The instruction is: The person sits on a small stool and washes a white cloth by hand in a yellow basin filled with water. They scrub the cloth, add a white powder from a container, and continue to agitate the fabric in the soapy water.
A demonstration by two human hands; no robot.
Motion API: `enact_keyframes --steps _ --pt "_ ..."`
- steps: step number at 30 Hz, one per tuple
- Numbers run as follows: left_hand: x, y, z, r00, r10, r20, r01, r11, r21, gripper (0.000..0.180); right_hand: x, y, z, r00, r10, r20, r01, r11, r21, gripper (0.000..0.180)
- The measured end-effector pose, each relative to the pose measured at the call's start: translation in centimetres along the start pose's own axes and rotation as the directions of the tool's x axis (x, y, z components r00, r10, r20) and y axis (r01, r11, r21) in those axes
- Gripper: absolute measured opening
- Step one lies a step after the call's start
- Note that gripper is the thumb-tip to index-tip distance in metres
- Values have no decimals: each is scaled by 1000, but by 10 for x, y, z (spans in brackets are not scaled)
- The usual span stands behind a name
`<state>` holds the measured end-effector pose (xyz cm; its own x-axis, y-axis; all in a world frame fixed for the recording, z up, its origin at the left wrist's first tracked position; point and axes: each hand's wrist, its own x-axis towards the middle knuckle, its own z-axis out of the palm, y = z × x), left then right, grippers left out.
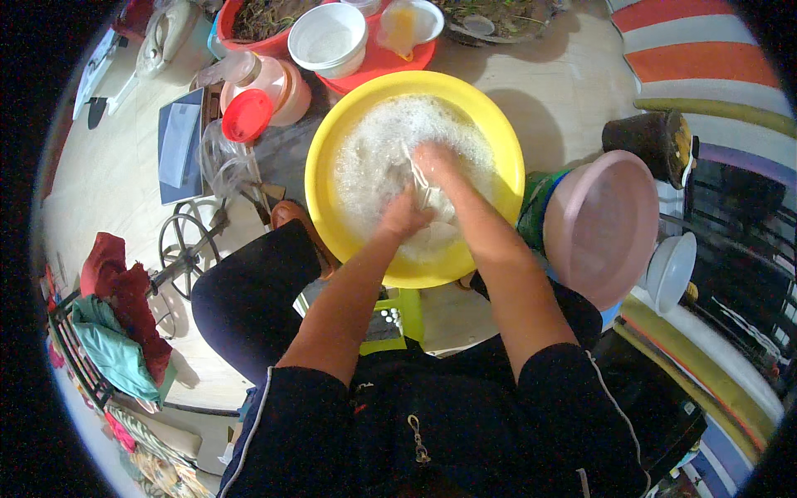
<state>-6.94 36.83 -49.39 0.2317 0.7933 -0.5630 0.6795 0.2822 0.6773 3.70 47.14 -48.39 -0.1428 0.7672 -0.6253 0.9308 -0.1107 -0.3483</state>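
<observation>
White cloth [420, 176] btwn L hand [404, 214] & R hand [438, 163]

No lettering seems readable anywhere here.

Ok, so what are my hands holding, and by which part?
Your right hand appears to hold white cloth by a narrow fold; whether your left hand grips any can't be told through the suds.

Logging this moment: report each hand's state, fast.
Left hand: fingers partly hidden in suds; open or closed cannot be told.
Right hand: at the white cloth; grip cannot be told.
</observation>
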Motion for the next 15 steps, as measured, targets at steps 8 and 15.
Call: enact_keyframes --steps 8,15 --pt "35 -69 49 847 529 -55 -530 848 -18 48 -99 11 8 895 -228 -383 412 753 513 31" --pt "33 -41 37 977 198 73 -174 953 -249 50 -79 12 51 762 -226 -607 389 909 150 18"
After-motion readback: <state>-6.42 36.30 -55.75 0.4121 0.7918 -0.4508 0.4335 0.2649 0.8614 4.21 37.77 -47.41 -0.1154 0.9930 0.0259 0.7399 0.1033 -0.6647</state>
